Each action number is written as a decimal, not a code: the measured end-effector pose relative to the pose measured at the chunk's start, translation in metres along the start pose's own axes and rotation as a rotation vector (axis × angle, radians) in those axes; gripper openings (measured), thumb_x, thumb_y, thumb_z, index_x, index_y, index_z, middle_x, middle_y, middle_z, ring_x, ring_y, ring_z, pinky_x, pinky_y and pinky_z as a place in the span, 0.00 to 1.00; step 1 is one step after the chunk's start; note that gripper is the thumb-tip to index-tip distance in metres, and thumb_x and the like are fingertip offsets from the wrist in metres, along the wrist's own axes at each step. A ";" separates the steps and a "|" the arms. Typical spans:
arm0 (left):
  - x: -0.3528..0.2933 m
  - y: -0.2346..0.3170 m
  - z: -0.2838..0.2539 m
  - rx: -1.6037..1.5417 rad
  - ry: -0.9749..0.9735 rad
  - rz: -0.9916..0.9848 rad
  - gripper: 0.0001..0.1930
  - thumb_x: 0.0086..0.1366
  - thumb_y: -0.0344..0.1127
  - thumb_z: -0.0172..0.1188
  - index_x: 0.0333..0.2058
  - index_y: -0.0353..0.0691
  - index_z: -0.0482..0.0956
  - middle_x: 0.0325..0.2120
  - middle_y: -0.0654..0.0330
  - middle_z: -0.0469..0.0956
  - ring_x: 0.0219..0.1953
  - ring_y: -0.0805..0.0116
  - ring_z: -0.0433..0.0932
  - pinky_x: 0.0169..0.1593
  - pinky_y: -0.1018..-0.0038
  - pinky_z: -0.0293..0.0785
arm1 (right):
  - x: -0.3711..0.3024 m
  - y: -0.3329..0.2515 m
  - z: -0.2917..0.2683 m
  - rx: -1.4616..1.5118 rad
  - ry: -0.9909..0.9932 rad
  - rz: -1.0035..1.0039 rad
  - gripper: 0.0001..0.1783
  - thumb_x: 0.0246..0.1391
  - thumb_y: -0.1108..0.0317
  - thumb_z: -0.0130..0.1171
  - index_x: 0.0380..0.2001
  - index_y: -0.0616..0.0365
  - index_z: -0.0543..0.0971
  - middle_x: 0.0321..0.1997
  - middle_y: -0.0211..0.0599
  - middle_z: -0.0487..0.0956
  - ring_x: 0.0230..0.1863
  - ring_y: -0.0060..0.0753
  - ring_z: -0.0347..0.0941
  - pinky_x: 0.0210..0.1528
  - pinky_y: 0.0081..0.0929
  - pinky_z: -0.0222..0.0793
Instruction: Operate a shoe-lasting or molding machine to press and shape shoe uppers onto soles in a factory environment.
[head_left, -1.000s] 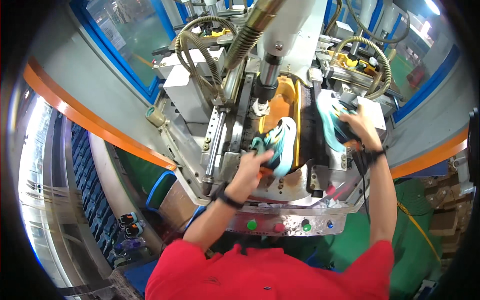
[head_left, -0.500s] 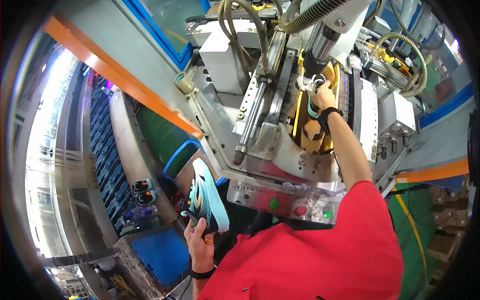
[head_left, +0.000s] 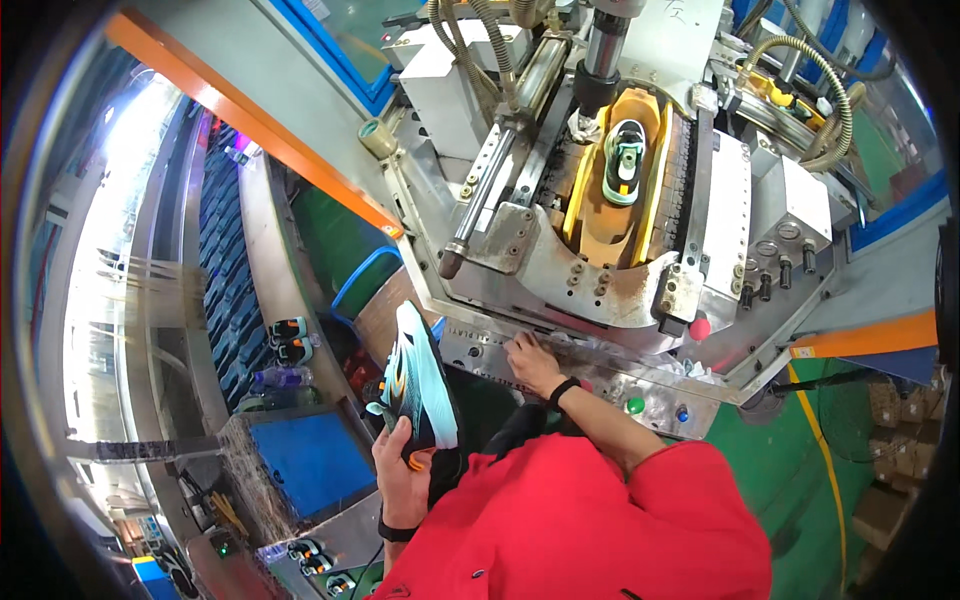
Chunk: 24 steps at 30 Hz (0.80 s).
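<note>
Cradle (head_left: 608, 247), tan with yellow side walls, sits in the press (head_left: 570, 285). Contents: one shoe, A (head_left: 624, 165), upright, opening upward, lying lengthwise between the walls toward the far end. Tan floor shows at the near end.

Plunger (head_left: 597, 88) stands over the cradle's far left side, a white wrap (head_left: 583, 127) at its lower end; contact with shoe A: cannot tell.

Left hand (head_left: 403, 470), left of the cradle and nearer the body, is closed round the heel end of shoe B (head_left: 418, 375). Thumb lies along the near side, other fingers partly hidden. Shoe B is held clear of the cradle, toe pointing away from the body, pale blue sole edge turned right.

Right hand (head_left: 537, 365) rests at the control panel (head_left: 660, 403), nearer the body than the cradle. Fingers loosely bent, part open, nothing seen in their hold. Whether a button lies under them: cannot tell.

Well left of the cradle: blue belt (head_left: 235, 280), dark shoe pair (head_left: 290, 350), clear bottle (head_left: 283, 377) and, nearer the body, a blue-topped box (head_left: 310, 460), inside not visible. Well right of the cradle: stacked cartons (head_left: 885, 510), contents hidden.
</note>
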<state>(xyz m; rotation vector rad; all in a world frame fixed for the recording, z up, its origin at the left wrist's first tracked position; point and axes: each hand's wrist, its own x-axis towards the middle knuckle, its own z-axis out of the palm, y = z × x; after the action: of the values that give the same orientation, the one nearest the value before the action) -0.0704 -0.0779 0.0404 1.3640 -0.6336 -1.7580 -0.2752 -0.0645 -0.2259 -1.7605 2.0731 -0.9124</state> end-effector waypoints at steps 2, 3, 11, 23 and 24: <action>-0.007 -0.002 -0.001 -0.002 -0.008 -0.001 0.11 0.64 0.37 0.60 0.42 0.40 0.75 0.33 0.61 0.81 0.28 0.73 0.78 0.21 0.87 0.65 | -0.003 0.007 0.009 -0.075 -0.060 -0.016 0.09 0.51 0.68 0.52 0.36 0.57 0.72 0.44 0.43 0.71 0.52 0.46 0.69 0.44 0.42 0.74; -0.010 -0.001 -0.002 0.001 -0.028 -0.005 0.11 0.64 0.37 0.61 0.42 0.40 0.75 0.33 0.61 0.81 0.28 0.73 0.78 0.21 0.87 0.66 | -0.001 0.005 0.007 -0.074 -0.063 -0.025 0.09 0.51 0.68 0.52 0.36 0.57 0.72 0.44 0.43 0.71 0.52 0.46 0.69 0.44 0.42 0.74; -0.010 -0.013 -0.023 -0.124 0.056 0.088 0.12 0.65 0.35 0.58 0.45 0.37 0.76 0.36 0.59 0.81 0.33 0.67 0.81 0.21 0.88 0.66 | 0.079 -0.064 -0.213 0.389 0.584 -0.244 0.04 0.49 0.76 0.62 0.29 0.59 0.77 0.29 0.36 0.76 0.25 0.30 0.72 0.28 0.26 0.68; -0.012 -0.044 -0.030 -0.148 -0.015 -0.039 0.14 0.67 0.39 0.57 0.46 0.37 0.77 0.39 0.62 0.81 0.39 0.70 0.80 0.38 0.72 0.75 | 0.259 -0.043 -0.483 0.360 1.109 -0.308 0.23 0.43 0.66 0.70 0.42 0.64 0.77 0.36 0.35 0.80 0.32 0.26 0.75 0.33 0.26 0.71; -0.017 -0.046 -0.030 -0.166 0.009 -0.018 0.14 0.67 0.39 0.57 0.46 0.37 0.76 0.39 0.61 0.81 0.38 0.70 0.80 0.36 0.72 0.75 | 0.261 -0.044 -0.482 0.379 1.103 -0.319 0.23 0.43 0.66 0.70 0.42 0.64 0.77 0.36 0.35 0.80 0.32 0.26 0.75 0.33 0.26 0.71</action>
<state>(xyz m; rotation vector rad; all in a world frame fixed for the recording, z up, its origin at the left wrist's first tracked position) -0.0536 -0.0355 0.0050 1.2665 -0.4604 -1.7760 -0.5777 -0.1789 0.2187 -1.5163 1.8507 -2.6101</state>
